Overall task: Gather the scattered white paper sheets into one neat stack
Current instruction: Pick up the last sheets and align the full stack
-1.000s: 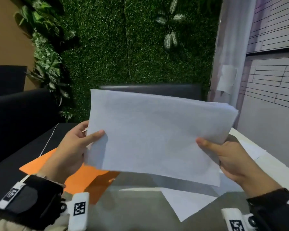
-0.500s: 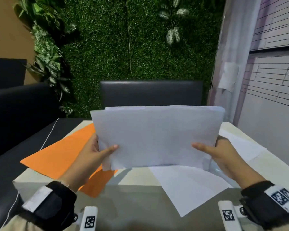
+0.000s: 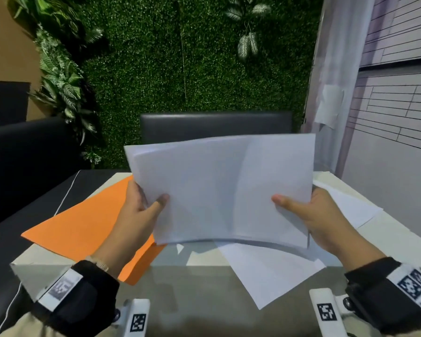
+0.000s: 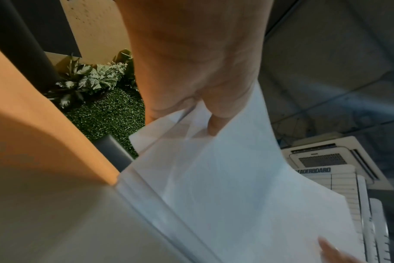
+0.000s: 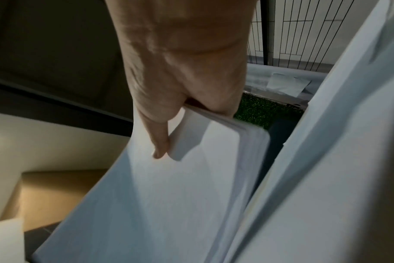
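Observation:
I hold a stack of white paper sheets (image 3: 224, 188) upright over the table, its lower edge just above the tabletop. My left hand (image 3: 141, 210) grips the stack's left edge, thumb on the near face. My right hand (image 3: 311, 215) grips the right edge the same way. The sheets' top corners at the left are slightly fanned. The left wrist view shows the stack (image 4: 225, 186) pinched by my left hand (image 4: 202, 110). In the right wrist view my right hand (image 5: 180, 113) pinches the stack (image 5: 169, 195). One loose white sheet (image 3: 272, 273) lies under the stack, another (image 3: 350, 205) at the right.
An orange sheet (image 3: 83, 222) lies on the left of the pale table (image 3: 399, 242) and overhangs its edge. A dark chair back (image 3: 214, 125) stands beyond the table, with a green plant wall behind. A dark bench (image 3: 22, 161) is to the left.
The stack has come down from a raised, tilted hold to stand upright just above the table. Both hands keep their grip on its side edges.

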The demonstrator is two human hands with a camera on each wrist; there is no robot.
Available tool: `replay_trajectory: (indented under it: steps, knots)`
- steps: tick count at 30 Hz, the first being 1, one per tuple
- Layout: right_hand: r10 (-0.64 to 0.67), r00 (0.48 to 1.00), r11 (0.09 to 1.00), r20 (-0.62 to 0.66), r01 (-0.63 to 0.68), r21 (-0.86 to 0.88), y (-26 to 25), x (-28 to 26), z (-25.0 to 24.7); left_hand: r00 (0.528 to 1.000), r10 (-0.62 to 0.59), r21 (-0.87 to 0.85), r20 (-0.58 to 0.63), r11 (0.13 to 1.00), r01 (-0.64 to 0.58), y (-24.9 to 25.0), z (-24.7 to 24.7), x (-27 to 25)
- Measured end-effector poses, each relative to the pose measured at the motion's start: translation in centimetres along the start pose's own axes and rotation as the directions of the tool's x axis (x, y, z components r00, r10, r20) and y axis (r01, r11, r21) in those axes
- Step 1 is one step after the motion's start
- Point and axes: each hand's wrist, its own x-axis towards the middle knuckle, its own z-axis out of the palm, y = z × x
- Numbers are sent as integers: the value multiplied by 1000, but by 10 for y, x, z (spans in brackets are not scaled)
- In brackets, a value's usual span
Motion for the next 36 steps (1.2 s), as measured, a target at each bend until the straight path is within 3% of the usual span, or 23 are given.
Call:
replay_trajectory:
  steps: [3, 7, 10, 16, 21, 28, 36]
  knots:
    - [83, 997, 996, 3, -83, 18, 22, -10, 0, 995, -91, 30, 41, 996, 90, -16, 0, -12]
    - [132, 991, 986, 30, -135, 99, 29, -13, 3, 996, -66, 13, 66, 998, 65, -17, -2, -14]
    - [95, 995, 993, -3, -94, 71, 25, -10, 8, 996, -10, -24, 92, 1000, 12, -5, 7, -14]
    - [4, 994, 1000, -107, -2, 15, 17, -7, 14, 993, 120, -53, -24, 991, -121, 4, 19, -11]
    - [198, 980, 979, 5, -198, 48, 33, -13, 7, 991, -34, -133, 132, 990, 52, 2, 12, -17]
    - [127, 991, 983, -45, -120, 136, 17, 0, 6, 987, -88, -204, 131, 972, 114, 14, 19, 3]
    - [236, 972, 969, 11, -236, 69, 41, -1, 2, 937, -196, -268, 289, 923, 276, -4, 21, -3]
